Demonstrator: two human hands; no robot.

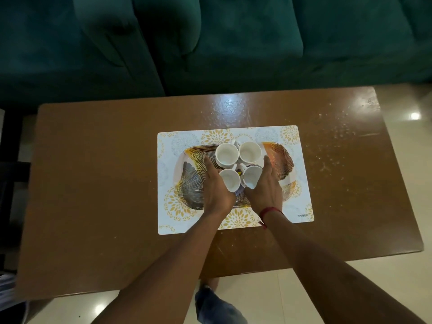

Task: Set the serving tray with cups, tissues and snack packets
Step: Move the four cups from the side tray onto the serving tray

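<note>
Brown glossy wood is most of what you see, a low table point(93, 183) filling the middle of the frame, with a dark green sofa point(233, 43) across the whole top edge and pale shiny floor tiles point(350, 288) at the bottom.

Going left to right: the left third of the table is bare. Dead centre sits a white placemat point(301, 206) with gold flower prints and a small "KUBER" mark in its lower right corner. On the mat is the serving tray point(280, 160), oval-ish, with an orange, gold and grey leaf pattern.

Left hand point(216, 190) comes up from the bottom of the frame and wraps around the lower-left cup point(230, 180), fingers curled along its left side, so it's gripping that one. Above it is the upper-left cup point(226, 153), upright and untouched. All four are white and look empty, bunched tight in the middle of the tray, handles pointing inward.

Next over, the upper-right cup point(250, 152) stands upright, also untouched. Below it the lower-right cup point(251, 176) is tipped toward the camera, held in the right hand point(265, 192), fingers along its right side. That wrist has a red thread point(268, 212) tied on it.

Right side of the table has whitish scuffs and specks, upper right mostly.
</note>
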